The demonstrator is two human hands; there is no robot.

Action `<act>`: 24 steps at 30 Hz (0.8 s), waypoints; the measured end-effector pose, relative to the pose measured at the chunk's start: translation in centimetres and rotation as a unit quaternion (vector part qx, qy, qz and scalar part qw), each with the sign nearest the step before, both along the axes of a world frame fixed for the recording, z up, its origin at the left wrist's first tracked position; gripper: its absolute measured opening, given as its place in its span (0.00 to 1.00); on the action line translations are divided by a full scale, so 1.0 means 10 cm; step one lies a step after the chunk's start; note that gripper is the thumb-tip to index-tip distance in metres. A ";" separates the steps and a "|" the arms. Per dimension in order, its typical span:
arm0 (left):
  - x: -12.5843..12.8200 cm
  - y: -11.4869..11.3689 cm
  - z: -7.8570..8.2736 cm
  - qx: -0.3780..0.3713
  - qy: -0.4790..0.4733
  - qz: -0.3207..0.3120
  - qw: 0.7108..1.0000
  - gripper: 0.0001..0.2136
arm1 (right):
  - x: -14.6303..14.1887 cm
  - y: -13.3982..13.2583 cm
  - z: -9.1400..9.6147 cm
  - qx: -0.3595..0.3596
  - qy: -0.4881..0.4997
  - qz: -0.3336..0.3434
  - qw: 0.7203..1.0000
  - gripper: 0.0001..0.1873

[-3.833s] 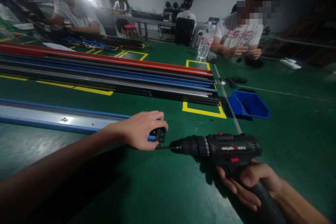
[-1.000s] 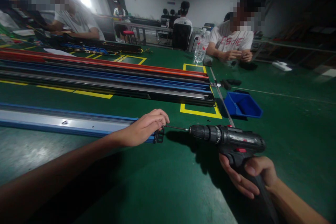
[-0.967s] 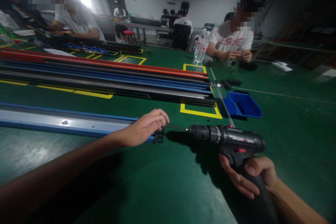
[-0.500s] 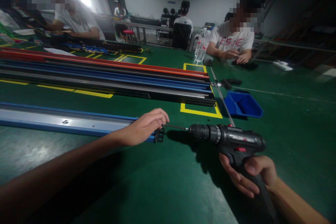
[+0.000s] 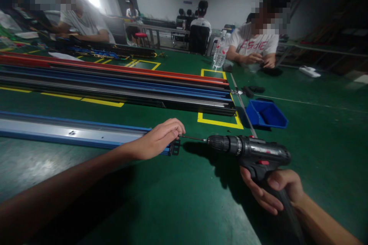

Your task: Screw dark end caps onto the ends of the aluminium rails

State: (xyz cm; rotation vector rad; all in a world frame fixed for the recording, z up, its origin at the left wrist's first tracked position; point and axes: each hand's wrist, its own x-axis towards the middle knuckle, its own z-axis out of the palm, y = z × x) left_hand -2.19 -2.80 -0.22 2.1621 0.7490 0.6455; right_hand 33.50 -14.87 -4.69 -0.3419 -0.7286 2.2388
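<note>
My right hand [image 5: 264, 193] grips a black cordless drill [image 5: 258, 151] by its handle, the chuck pointing left. From the chuck a long thin screwdriver bit [image 5: 194, 138] reaches to the fingertips of my left hand [image 5: 158, 138]. That hand is closed over the right end of a blue rail [image 5: 86, 133] with a silvery inner face. A black slotted end piece [image 5: 174, 147] shows just below its fingers. Whatever sits at the bit's tip is hidden by the fingers.
Long orange, blue and black rails [image 5: 161, 88] lie across the green table [image 5: 184, 199] beyond my hands. A blue bin [image 5: 266, 115] sits right of them, with plastic bottles [image 5: 220, 51] farther back. A co-worker [image 5: 253, 46] sits opposite; other people are behind.
My hands, the drill and the blue rail stay practically where they were. Across the table, the co-worker's hands have shifted slightly.
</note>
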 end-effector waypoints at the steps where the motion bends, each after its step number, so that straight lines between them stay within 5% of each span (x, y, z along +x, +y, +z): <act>1: 0.00 0.00 0.00 0.002 0.000 0.001 1.000 0.13 | 0.00 0.00 0.00 0.001 -0.003 -0.001 1.000 0.25; 24: 0.02 -0.01 0.01 0.039 0.018 0.016 0.999 0.11 | 0.03 0.00 -0.01 -0.010 -0.036 -0.001 0.999 0.24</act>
